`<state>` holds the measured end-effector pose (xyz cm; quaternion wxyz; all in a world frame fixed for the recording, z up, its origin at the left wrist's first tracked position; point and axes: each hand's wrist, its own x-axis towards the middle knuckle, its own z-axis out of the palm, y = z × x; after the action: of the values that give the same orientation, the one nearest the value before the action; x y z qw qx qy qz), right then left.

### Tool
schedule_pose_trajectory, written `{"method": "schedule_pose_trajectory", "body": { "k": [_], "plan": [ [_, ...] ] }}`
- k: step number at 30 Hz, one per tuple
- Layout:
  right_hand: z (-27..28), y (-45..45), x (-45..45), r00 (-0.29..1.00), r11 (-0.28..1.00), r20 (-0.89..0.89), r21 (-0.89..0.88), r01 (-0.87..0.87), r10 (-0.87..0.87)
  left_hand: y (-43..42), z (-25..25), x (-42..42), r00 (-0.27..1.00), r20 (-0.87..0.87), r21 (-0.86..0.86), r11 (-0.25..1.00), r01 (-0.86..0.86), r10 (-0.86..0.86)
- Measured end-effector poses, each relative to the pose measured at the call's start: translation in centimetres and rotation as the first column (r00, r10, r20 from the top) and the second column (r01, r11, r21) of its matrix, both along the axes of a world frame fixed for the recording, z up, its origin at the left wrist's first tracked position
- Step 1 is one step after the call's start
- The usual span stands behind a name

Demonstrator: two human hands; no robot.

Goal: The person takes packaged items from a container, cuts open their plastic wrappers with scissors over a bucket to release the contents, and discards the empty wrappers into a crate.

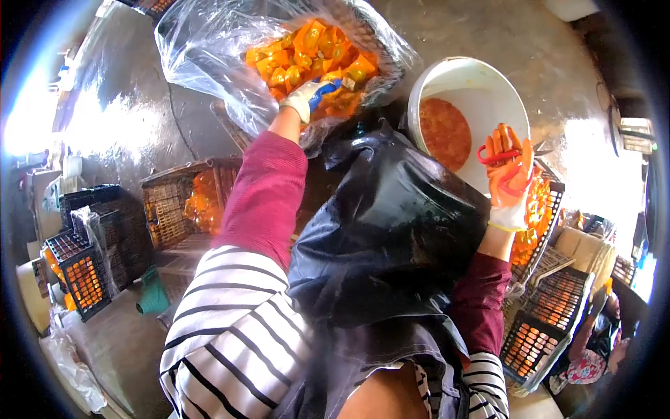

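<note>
My left hand (312,96), in a white and blue glove, reaches into a heap of glossy orange pieces (307,42) inside a clear plastic bag (202,56). Its fingers look closed near a small pale bit, but what they grip cannot be made out. My right hand (509,174) wears an orange and white glove, palm turned up. Red-handled scissors (499,155) hang across its fingers, blades pointing right. Beside this hand stands a white bucket (506,91) with orange-red pulp or liquid (444,133) at its bottom.
A black apron (377,230) covers my lap between the arms. Dark crates (548,318) with orange contents stand at right, and more crates (80,272) at left. An open crate (167,209) sits by my left arm. A person (593,342) is at far right.
</note>
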<state>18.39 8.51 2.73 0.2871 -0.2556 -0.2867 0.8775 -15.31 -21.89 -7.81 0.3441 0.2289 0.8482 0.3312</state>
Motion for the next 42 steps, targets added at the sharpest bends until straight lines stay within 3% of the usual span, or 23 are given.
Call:
{"method": "schedule_pose_trajectory", "body": {
  "k": [4, 5, 6, 8, 10, 11, 13, 14, 15, 16, 18, 19, 20, 24, 25, 26, 27, 30, 31, 32, 34, 39, 42],
  "plan": [
    [-0.2, -0.5, 0.2, 0.998, 1.000, 0.066, 0.017, 0.022, -0.023, -0.4, 2.2, 1.3, 0.916, -0.400, -0.011, 0.999, 0.031, -0.033],
    [-0.2, -0.6, 0.3, 0.996, 0.999, 0.079, 0.029, 0.026, -0.028, -0.2, 0.4, 0.2, 0.924, 0.286, 0.430, 0.827, -0.361, 0.254],
    [-0.2, -0.7, 0.3, 0.995, 0.999, 0.092, 0.041, 0.029, -0.032, 0.0, -1.7, -1.1, 0.486, 0.869, 0.409, 0.414, -0.813, 0.096],
    [-0.2, -1.0, 0.1, 0.995, 0.998, 0.100, 0.056, 0.016, -0.022, 0.7, -0.8, -0.9, 0.540, 0.834, 0.490, 0.296, -0.820, 0.114],
    [-0.1, -1.1, 0.0, 0.990, 0.997, 0.137, 0.079, 0.008, -0.019, 1.8, 0.7, -0.6, 0.566, 0.820, 0.524, 0.280, -0.804, 0.090],
    [-1.1, -0.6, 0.4, 0.997, 0.999, 0.074, 0.048, -0.009, 0.005, 2.6, 3.4, 0.7, 0.748, 0.617, 0.661, 0.355, -0.661, 0.243],
    [-1.2, -1.0, 0.7, 1.000, 0.997, 0.012, 0.066, 0.028, -0.029, 4.9, 9.6, 3.6, 0.883, 0.223, 0.599, 0.656, -0.459, 0.414],
    [-1.2, -0.9, 0.7, 0.999, 0.996, 0.027, 0.078, 0.032, -0.034, 6.2, 11.0, 4.5, 0.904, -0.007, 0.503, 0.783, -0.367, 0.428],
    [-1.2, -0.8, 0.7, 0.998, 0.995, 0.042, 0.090, 0.035, -0.039, 8.4, 8.2, 3.3, 0.902, -0.024, 0.499, 0.787, -0.362, 0.431],
    [-1.1, -0.9, 0.9, 0.999, 0.998, 0.019, 0.053, 0.028, -0.030, 10.5, 7.5, 4.1, 0.773, -0.443, 0.588, 0.798, -0.131, 0.453],
    [-1.0, -0.9, 1.1, 1.000, 1.000, -0.027, -0.019, 0.006, -0.007, 14.0, 8.6, 7.4, 0.739, -0.662, 0.117, 0.991, -0.060, 0.123],
    [-0.9, -1.0, 1.1, 1.000, 0.999, 0.000, 0.026, -0.019, 0.019, 15.9, 7.9, 8.5, 0.733, -0.661, -0.012, 0.980, 0.201, -0.158],
    [-0.6, -1.2, 1.1, 0.999, 0.996, 0.030, 0.070, -0.046, 0.044, 17.6, 7.0, 11.3, 0.580, -0.806, -0.057, 0.990, 0.127, -0.121],
    [-2.0, -1.0, 1.4, 0.979, 0.964, 0.165, 0.216, -0.154, 0.120, 17.5, 8.2, 8.8, 0.859, -0.512, 0.189, 0.972, 0.137, -0.021],
    [-1.4, -1.5, 0.7, 0.979, 0.974, 0.159, 0.167, -0.155, 0.128, 17.7, 8.0, 7.6, 0.977, -0.175, 0.372, 0.927, -0.053, 0.126],
    [-1.0, -2.0, 0.6, 0.978, 0.982, 0.159, 0.111, -0.155, 0.136, 18.0, 7.7, 6.6, 0.955, 0.207, 0.461, 0.840, -0.285, 0.211],
    [-0.6, -1.2, 1.1, 0.928, 0.935, 0.248, 0.155, -0.319, 0.276, 17.9, 7.2, 6.0, 0.793, 0.566, 0.444, 0.727, -0.524, 0.225],
    [0.6, -2.0, -0.1, 0.853, 0.851, 0.454, 0.312, -0.422, 0.257, 17.3, 9.2, 6.9, 0.621, 0.758, 0.622, 0.508, -0.595, -0.201],
    [0.8, -1.8, -0.4, 0.836, 0.805, 0.488, 0.375, -0.460, 0.250, 17.4, 9.5, 7.2, 0.755, 0.627, 0.729, 0.486, -0.481, -0.192],
    [1.0, -1.6, -0.5, 0.813, 0.724, 0.532, 0.463, -0.512, 0.234, 18.0, 9.7, 8.1, 0.683, 0.693, 0.701, 0.441, -0.561, -0.231],
    [1.4, -1.3, -0.3, 0.766, 0.532, 0.617, 0.594, -0.603, 0.180, 18.8, 9.9, 8.9, 0.751, 0.618, 0.730, 0.522, -0.441, -0.230],
    [2.9, -0.7, 0.1, 0.716, 0.334, 0.698, 0.671, -0.663, 0.020, 20.5, 10.7, 14.1, 0.768, 0.603, 0.711, 0.581, -0.396, -0.214],
    [2.3, -1.8, 0.1, 0.777, 0.611, 0.617, 0.569, -0.551, 0.126, 21.7, 9.0, 14.4, 0.980, 0.110, 0.807, 0.591, 0.011, -0.168]
  ]
}}
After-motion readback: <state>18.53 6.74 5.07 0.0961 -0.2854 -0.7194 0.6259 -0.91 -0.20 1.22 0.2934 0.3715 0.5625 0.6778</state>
